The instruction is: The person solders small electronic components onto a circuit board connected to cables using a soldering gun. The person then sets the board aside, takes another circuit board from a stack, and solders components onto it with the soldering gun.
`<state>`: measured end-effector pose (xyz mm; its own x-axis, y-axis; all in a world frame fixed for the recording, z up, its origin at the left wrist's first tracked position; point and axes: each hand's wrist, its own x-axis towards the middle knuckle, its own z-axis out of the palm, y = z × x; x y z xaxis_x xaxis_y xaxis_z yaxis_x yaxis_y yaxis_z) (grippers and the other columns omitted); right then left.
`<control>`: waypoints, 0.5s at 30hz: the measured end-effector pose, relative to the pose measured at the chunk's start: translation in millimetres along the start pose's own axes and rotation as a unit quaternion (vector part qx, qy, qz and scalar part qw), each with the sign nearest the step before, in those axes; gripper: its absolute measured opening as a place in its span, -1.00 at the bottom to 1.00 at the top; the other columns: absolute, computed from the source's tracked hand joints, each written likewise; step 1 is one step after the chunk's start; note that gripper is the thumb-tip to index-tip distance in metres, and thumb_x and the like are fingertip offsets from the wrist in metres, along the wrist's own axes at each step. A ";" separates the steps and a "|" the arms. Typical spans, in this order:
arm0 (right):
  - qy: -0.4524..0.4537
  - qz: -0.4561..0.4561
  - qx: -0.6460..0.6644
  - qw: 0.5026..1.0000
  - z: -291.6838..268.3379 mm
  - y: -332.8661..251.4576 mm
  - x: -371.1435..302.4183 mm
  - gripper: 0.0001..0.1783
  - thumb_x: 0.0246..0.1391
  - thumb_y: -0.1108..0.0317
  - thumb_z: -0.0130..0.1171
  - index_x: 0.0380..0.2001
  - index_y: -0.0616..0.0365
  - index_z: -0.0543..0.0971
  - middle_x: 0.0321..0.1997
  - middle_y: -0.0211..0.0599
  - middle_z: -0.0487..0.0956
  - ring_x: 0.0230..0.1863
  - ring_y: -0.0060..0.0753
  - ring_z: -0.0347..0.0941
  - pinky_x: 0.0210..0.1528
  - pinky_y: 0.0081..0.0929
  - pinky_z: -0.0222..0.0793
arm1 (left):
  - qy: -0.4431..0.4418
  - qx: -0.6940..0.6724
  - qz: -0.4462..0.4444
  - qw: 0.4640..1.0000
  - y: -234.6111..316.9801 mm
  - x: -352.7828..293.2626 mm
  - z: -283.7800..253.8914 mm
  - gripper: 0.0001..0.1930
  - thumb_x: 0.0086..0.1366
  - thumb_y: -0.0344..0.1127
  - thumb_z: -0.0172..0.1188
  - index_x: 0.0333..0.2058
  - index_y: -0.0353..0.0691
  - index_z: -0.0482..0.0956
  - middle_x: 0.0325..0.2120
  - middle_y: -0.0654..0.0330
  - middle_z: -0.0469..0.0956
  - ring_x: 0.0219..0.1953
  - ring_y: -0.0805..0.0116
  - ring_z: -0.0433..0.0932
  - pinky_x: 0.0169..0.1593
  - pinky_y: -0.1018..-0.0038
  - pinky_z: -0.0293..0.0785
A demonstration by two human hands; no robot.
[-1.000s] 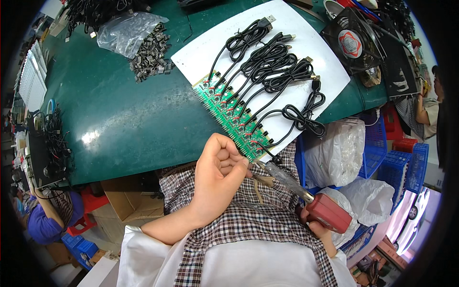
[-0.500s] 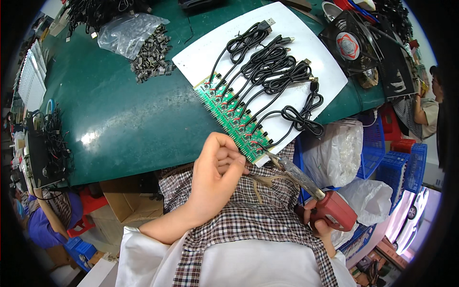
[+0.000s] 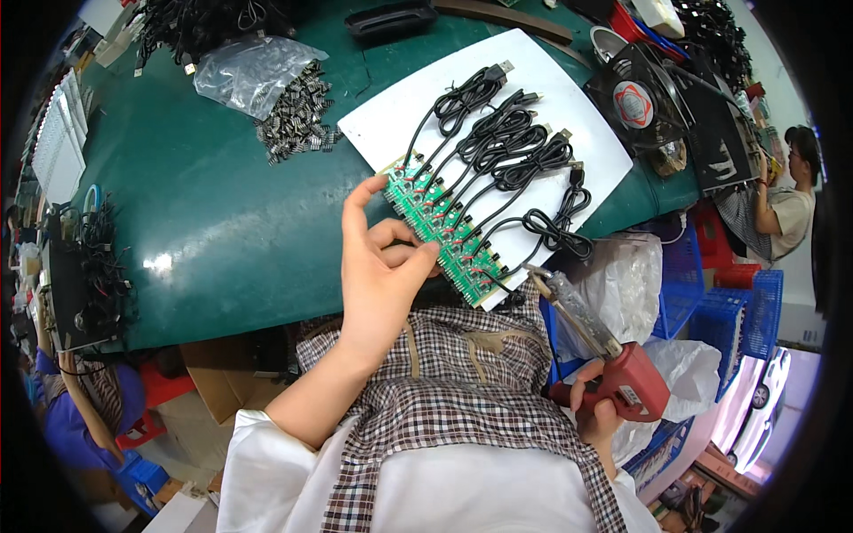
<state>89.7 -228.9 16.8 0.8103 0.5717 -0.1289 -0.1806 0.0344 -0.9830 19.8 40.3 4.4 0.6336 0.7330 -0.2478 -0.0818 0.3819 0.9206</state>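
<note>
A green circuit board panel (image 3: 442, 227) lies slantwise along the near-left edge of a white sheet (image 3: 581, 118). Several coiled black USB cables (image 3: 498, 142) run from its small boards across the sheet, with short red wires at the joints. Fingers apart, my left hand (image 3: 375, 266) touches the panel's left edge, the index fingertip by its far end and the thumb lower down. My right hand (image 3: 597, 407) is wrapped round the handle of a red pistol-shaped soldering gun (image 3: 633, 384). Its tip is just right of the panel's near end, apart from it.
On the green table, a clear plastic bag (image 3: 249, 73) sits beside a heap of small metal parts (image 3: 298, 115). A black fan (image 3: 634, 102) stands right of the sheet. Blue crates (image 3: 718, 324) and plastic bags (image 3: 622, 284) flank my right side. Another person (image 3: 786, 200) is at far right.
My left hand has moved up along the panel, its index finger now stretched out toward the far end. The soldering gun's tip has drawn away from the panel to the right. The view has shifted slightly.
</note>
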 end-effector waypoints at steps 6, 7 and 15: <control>0.041 -0.060 -0.014 0.997 -1.1 0.3 3.9 -0.26 -0.14 0.01 0.24 -0.05 0.36 0.24 -0.29 -0.08 0.46 -0.67 -0.48 0.30 -0.69 -0.62 0.18 | -0.014 -0.002 0.011 1.000 6.6 -2.4 -2.1 -0.31 0.05 -0.71 -0.04 0.15 -0.19 -0.06 -0.30 0.07 0.42 -0.40 0.51 0.51 -0.35 0.69 0.44; 0.039 -0.061 -0.014 0.997 -2.8 -1.8 6.0 -0.26 -0.14 0.01 0.24 -0.05 0.36 0.24 -0.29 -0.08 0.46 -0.67 -0.48 0.30 -0.69 -0.62 0.18 | -0.019 -0.016 0.024 0.999 5.8 -0.9 -1.6 -0.30 0.04 -0.71 -0.04 0.15 -0.19 -0.07 -0.26 0.04 0.42 -0.38 0.51 0.51 -0.34 0.67 0.44; 0.054 -0.109 -0.018 0.992 7.0 1.8 1.4 -0.26 -0.09 -0.05 0.16 -0.02 0.29 0.21 -0.32 -0.21 0.40 -0.71 -0.59 0.21 -0.67 -0.69 0.11 | -0.077 -0.135 0.031 0.987 29.4 -16.9 -19.7 -0.25 -0.02 -0.69 -0.04 0.16 -0.19 -0.09 -0.16 -0.03 0.41 -0.26 0.40 0.51 -0.22 0.54 0.45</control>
<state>86.6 -222.3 15.8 0.8834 0.4625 0.0752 0.0234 0.1167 -0.9929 -8.4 50.2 29.7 0.7280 0.6740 -0.1254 -0.3133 0.4899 0.8135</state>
